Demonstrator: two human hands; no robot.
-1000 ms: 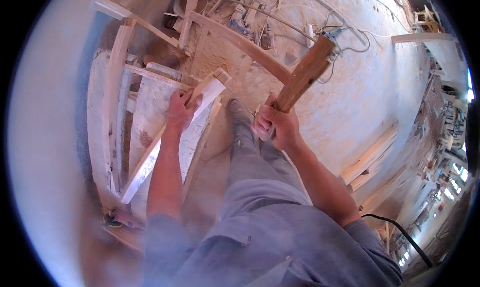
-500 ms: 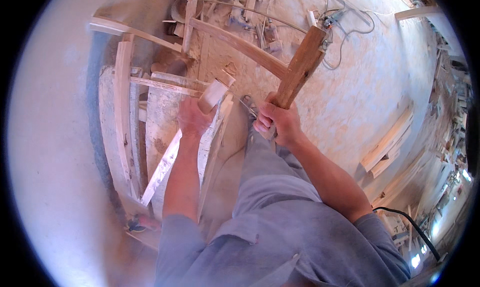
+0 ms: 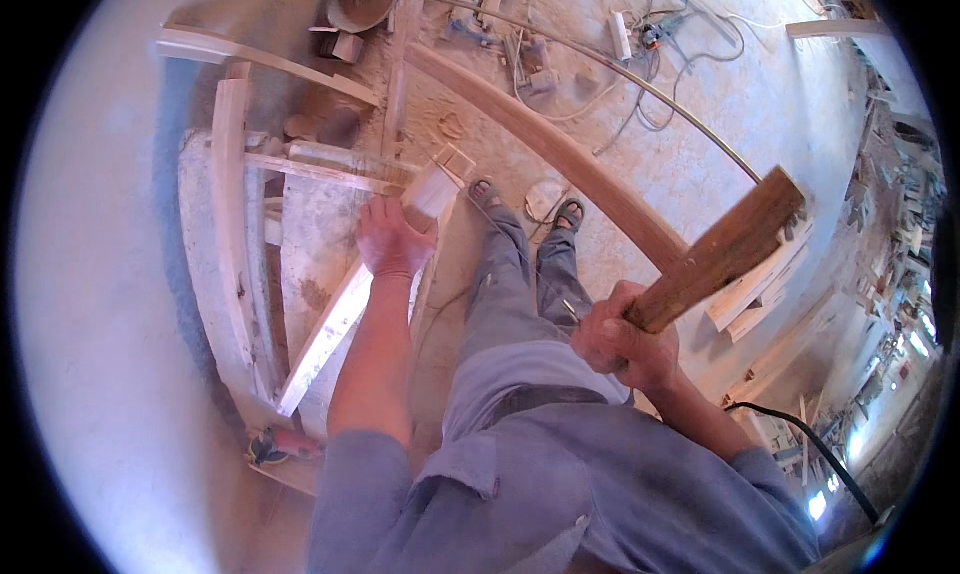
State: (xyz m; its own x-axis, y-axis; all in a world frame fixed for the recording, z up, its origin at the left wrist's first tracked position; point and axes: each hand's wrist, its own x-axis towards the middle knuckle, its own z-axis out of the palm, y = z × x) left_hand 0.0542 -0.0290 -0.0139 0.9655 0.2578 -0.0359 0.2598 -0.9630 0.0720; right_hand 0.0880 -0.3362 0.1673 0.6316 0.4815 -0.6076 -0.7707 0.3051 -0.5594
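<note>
Head view looks down on both hands at work with wood. The right hand [image 3: 628, 339] has its fingers clenched around the near end of a thick brown block [image 3: 725, 249], held in front of the body and tilted up to the right. A long reddish beam [image 3: 560, 149] meets the block partway along and runs away to the upper left, where it joins a shorter post [image 3: 400, 69].

The left hand [image 3: 393, 236] grasps a pale beam [image 3: 436, 194] near its far end, the fingers bent over it; their tips are hidden. This beam lies slantwise over a whitish slab [image 3: 310, 224], to the right of a long pale plank [image 3: 232, 194]. Farther off are a round bowl [image 3: 362, 1] and a white power strip [image 3: 620, 36].
</note>
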